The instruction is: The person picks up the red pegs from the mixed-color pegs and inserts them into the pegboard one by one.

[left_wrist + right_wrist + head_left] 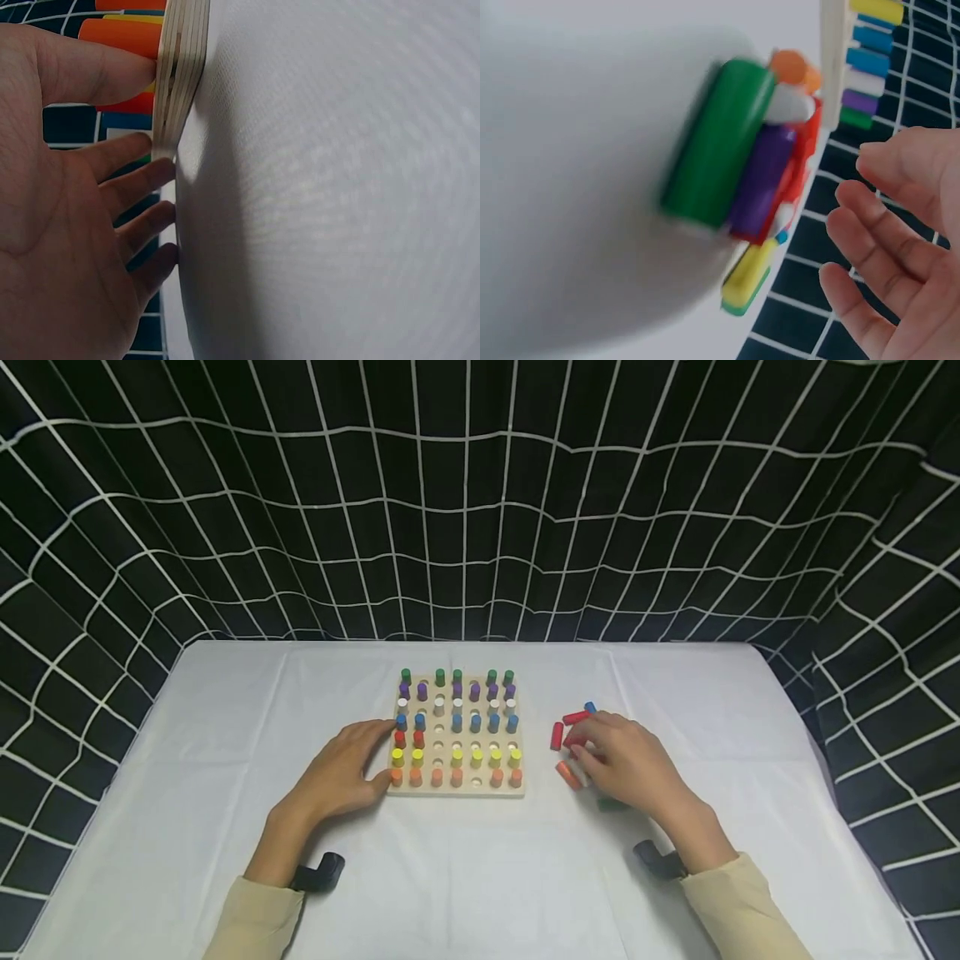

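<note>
A wooden pegboard (pixel 427 792) lies on the white cloth, filled in rows with green, purple, white, blue, red, yellow and orange pegs, and some holes show bare. My left hand (pixel 337 772) rests at its left edge; in the left wrist view the thumb touches the board's side and the fingers are spread. Over a loose pile of pegs right of the board is my right hand (pixel 630 760), its fingers loosely bent with nothing visible between them. Around it lie a red peg (pixel 557 736), an orange peg (pixel 568 775), a green peg (pixel 720 142) and a purple peg (pixel 763 180).
A white cloth (pixel 480 877) covers the table. Dark walls with a white grid (pixel 465 510) stand behind and at both sides. Each wrist wears a black camera mount (pixel 322 872). A yellow peg (pixel 748 277) lies at the pile's far end.
</note>
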A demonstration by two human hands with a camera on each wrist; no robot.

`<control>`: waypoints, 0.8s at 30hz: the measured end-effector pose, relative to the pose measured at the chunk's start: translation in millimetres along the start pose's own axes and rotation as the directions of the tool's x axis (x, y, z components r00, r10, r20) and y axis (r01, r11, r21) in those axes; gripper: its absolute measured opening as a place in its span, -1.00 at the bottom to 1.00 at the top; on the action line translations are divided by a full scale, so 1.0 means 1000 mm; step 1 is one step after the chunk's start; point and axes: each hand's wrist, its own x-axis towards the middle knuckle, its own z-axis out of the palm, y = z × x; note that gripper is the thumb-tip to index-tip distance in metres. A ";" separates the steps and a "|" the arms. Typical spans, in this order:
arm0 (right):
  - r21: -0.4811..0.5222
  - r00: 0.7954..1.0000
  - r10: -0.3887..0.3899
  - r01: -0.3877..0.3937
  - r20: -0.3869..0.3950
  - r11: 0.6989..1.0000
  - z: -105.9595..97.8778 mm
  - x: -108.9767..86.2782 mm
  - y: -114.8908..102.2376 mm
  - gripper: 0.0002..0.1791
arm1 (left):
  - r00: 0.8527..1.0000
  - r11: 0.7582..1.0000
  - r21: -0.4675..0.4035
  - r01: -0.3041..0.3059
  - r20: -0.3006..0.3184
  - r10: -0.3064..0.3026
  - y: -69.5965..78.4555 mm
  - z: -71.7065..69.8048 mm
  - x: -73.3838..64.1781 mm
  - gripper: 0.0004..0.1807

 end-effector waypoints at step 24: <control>-0.031 0.990 0.104 -0.102 0.090 0.994 -0.002 -0.023 0.041 -0.74 | 1.000 1.000 0.003 -0.010 0.002 0.010 -0.006 0.004 0.000 -0.17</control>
